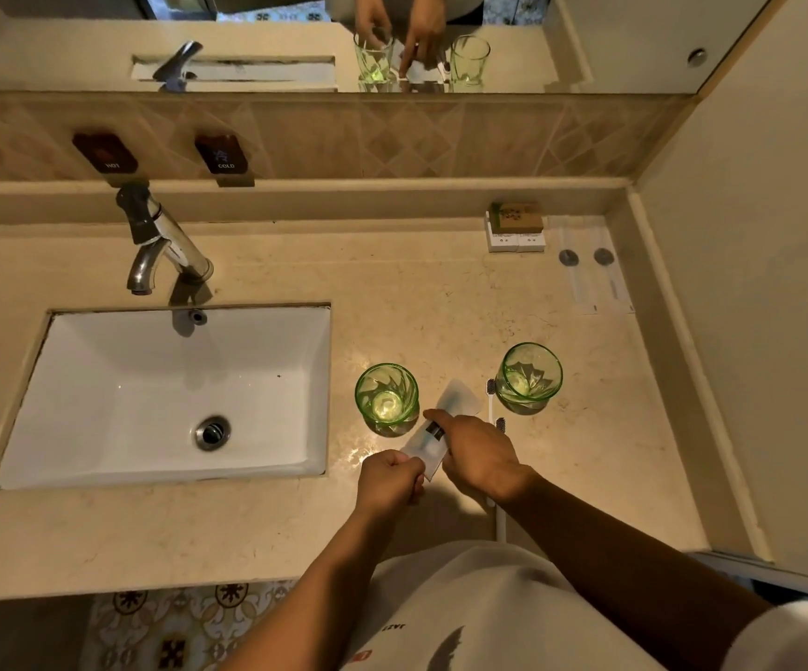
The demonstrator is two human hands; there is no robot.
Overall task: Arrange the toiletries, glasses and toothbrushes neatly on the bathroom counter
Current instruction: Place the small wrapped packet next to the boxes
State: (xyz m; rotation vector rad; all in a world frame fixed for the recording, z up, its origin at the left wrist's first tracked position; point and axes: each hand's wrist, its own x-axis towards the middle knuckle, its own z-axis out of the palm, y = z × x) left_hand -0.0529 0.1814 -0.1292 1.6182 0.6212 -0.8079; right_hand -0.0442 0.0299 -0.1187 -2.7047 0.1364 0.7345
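a: head view, what d'you see?

b: both hands over the counter [416,293], just right of the sink [77,404]. left hand [389,479] pinches the near corner of a white sachet [433,440], fingers curled round its edge. right hand [477,455] holds the same sachet from the other side, forefinger stretched along the top by a dark mark, rest of the fingers curled.

a: sachet on the counter or lifted?

b: cannot tell, it lies aslant between the 2 glasses, far end pointing to the back wall.

a: glasses?

b: left green glass [386,398] upright, just beside the sachet, near the sink's right rim. right green glass [529,377] upright too, further right and a bit further back.

a: toothbrushes?

b: 2 white ones. one toothbrush [491,394] with its dark head just left of the right glass, the other toothbrush [500,425] with its head nearer, beside the right hand. handles run toward the person under the right wrist.

a: rest of the stuff?

b: small boxes [515,227] stacked at the back ledge, brown one on top of white ones. 2 flat wrapped packets [595,266] side by side in the back right corner. tap [164,239] behind the sink, hot & cold labels on the tiles. mirror [295,41] above shows hands & glasses again.
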